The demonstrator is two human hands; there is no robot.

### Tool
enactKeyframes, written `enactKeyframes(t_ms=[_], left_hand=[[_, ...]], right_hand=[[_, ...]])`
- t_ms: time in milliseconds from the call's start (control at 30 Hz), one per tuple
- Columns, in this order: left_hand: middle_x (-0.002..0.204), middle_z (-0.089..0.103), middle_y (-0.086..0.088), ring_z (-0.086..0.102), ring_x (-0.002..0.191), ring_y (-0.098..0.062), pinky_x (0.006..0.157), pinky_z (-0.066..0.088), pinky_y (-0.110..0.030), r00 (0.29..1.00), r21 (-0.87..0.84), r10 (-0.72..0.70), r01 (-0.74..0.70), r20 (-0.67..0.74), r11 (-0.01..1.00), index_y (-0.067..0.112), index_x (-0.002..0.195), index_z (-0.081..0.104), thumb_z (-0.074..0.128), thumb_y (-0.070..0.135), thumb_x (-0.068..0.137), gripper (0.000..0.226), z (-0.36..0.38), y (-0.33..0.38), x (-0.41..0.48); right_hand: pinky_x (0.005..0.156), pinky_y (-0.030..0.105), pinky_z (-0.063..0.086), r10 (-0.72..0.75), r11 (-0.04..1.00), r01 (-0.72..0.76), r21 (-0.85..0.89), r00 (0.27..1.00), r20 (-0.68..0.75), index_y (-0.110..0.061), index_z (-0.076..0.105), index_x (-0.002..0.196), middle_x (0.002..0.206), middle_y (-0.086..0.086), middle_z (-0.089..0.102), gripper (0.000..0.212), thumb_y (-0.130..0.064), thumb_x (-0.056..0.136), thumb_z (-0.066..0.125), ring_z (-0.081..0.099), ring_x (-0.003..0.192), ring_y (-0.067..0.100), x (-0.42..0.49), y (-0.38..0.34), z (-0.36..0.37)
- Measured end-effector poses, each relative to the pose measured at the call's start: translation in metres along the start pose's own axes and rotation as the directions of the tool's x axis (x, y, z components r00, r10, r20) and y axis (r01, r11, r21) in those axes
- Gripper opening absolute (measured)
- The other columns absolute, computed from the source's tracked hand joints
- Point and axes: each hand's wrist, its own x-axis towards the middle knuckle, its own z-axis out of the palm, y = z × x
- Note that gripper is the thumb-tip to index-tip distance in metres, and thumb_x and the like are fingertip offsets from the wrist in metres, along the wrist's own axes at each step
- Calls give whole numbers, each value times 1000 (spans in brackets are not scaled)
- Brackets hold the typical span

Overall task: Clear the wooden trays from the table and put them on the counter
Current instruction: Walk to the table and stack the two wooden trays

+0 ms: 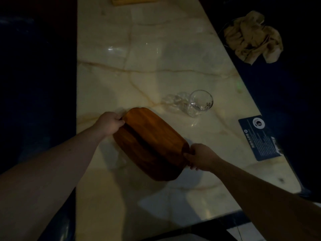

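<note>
Two hands on one wooden tray point(149, 143) here, one at each end. Left hand point(109, 124) is clamped on the far-left end, fingers curled over the rim, and the right hand point(201, 157) is pinching the near-right end. It's an oblong tray, dark orange-brown, sitting diagonally over the marble surface point(156, 66). Looks tilted, but I honestly can't tell if it's fully lifted or has an edge touching down.

Just beyond the tray, to its right, there's a clear drinking glass point(199, 103) lying on its side, close but not touching. Further right of the tray, at the surface's edge, a dark blue printed card point(258, 138) lies flat. Way past the tray, at the far end, a corner of another light wooden piece point(133, 0) pokes into view. Off to the tray's far right, off the surface, there's a crumpled beige cloth point(253, 37) in the dark.
</note>
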Motion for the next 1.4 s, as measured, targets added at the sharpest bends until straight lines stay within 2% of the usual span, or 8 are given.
enactKeyframes(t_ms=[200,333,433,733,933,1067,1200,1400], left_hand=[[94,70,-28,66,89,-39,81,51,-49,999,-68,-22,18,-45,997,-4,87,70,66,12,83,17,6,-5,7],[84,69,-18,64,79,-28,74,49,-40,1000,-93,-4,3,-12,996,3,80,69,65,11,83,10,9,-6,4],[72,63,-12,57,69,-21,66,40,-32,1000,-73,23,-22,11,997,11,65,63,63,10,84,19,12,-6,3],[67,62,-14,56,65,-23,61,39,-34,997,40,67,-68,25,997,6,62,60,60,12,83,22,13,-11,7],[64,59,-25,60,63,-34,58,42,-41,998,108,63,-62,-1,992,4,56,54,60,14,82,29,16,-5,10],[82,65,-17,60,77,-31,63,36,-32,999,179,36,-38,19,983,7,73,60,61,21,86,20,19,7,16],[113,65,-26,60,104,-39,82,45,-36,999,239,-3,-6,39,971,-3,106,65,59,31,89,38,24,11,13],[94,68,-27,64,90,-40,73,47,-40,994,53,-85,89,-69,995,-1,88,67,60,24,88,26,32,-11,-26]], right_hand=[[57,22,52,10,995,-9,-96,1000,18,-4,67,83,80,16,76,32,-27,96,50,72,69,25,2,-4,2],[62,32,61,49,999,-49,10,998,-27,-9,58,80,74,13,75,25,-27,97,51,73,66,25,0,3,4],[58,30,60,63,997,-59,58,996,-65,-10,57,81,74,11,74,22,-25,97,52,73,64,22,-3,5,4],[52,25,55,66,992,-47,116,985,-160,-10,57,84,62,3,72,17,-24,94,55,70,53,15,-4,11,9],[65,38,62,134,946,-62,319,969,-208,-17,55,87,70,7,74,13,-28,90,62,73,60,21,-5,17,20],[71,47,62,254,838,-196,509,966,-47,-4,67,77,75,21,75,30,-31,90,65,74,69,32,-9,17,28],[68,42,63,273,770,-233,594,962,23,3,66,89,84,24,74,28,-25,90,66,75,73,32,-9,14,29],[73,48,60,259,682,-175,710,966,-10,-11,56,87,97,19,64,14,-23,92,61,68,89,38,-11,20,22]])
